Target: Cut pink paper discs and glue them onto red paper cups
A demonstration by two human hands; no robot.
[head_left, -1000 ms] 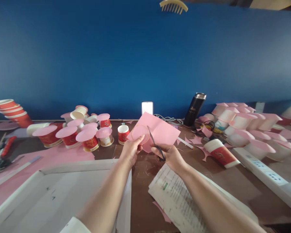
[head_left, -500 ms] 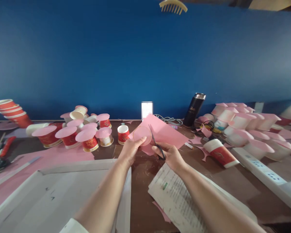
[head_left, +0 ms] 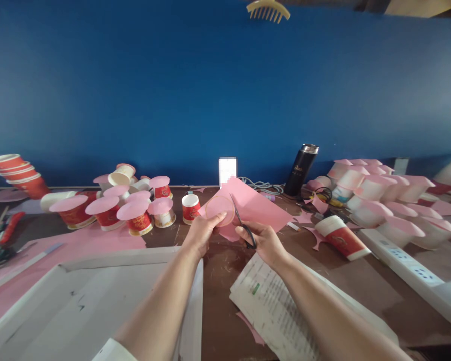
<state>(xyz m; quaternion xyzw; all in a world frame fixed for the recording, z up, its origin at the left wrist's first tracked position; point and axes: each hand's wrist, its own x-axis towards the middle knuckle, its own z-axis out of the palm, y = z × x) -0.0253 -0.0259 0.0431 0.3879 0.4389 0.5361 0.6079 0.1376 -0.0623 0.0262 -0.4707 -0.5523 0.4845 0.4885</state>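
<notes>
My left hand (head_left: 202,233) pinches a sheet of pink paper (head_left: 261,205), thumb on top, fingers underneath. Under that thumb lies a round pink area with a tan rim (head_left: 218,206); whether the rim is drawn or a separate disc I cannot tell. In my right hand (head_left: 266,241) is a pair of scissors (head_left: 250,237) with black handles. The blades point away from me, over the paper along the right side of the circle. Just left of the sheet stands a red and white paper cup (head_left: 191,208).
At left, several cups capped with pink discs (head_left: 135,210) stand behind a white box lid (head_left: 124,306). Towards the right are a black thermos (head_left: 301,170), a lying paper cup (head_left: 344,238), a power strip (head_left: 409,271) and white pink-topped cups (head_left: 379,188). Printed sheets (head_left: 270,306) lie under my right forearm.
</notes>
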